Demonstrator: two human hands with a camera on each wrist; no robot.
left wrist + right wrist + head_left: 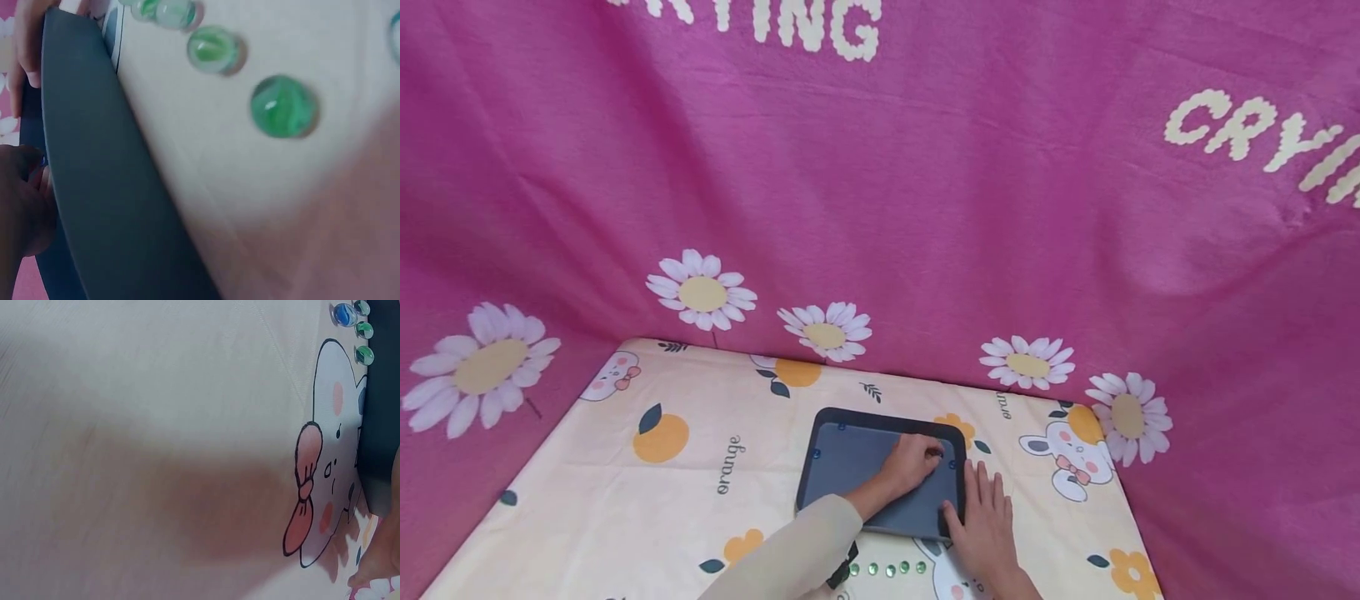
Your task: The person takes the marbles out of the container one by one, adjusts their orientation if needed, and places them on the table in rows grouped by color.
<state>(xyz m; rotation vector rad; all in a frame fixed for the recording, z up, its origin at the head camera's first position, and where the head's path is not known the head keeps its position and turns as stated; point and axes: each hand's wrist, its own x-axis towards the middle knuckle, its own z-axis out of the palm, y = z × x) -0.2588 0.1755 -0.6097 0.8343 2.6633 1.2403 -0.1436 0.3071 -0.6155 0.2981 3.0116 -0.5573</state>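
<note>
Inside the dark rectangular tray (850,487), my left hand (908,463) pinches a small dark-blue marble (938,452) near the right wall. The left wrist view shows the same hand (28,206) behind the tray wall (106,169). Three other blue marbles lie in the tray: one near the back-left corner (842,427), one by the left wall (816,454), one at the right (952,465). My right hand (988,521), fingers extended, rests along the tray's right side, its thumb touching the rim.
Several green marbles (891,571) lie in a row on the patterned cloth in front of the tray; a blue marble (344,314) is beside them in the right wrist view. A dark object (844,567) shows by my left sleeve. A pink curtain (925,208) hangs behind.
</note>
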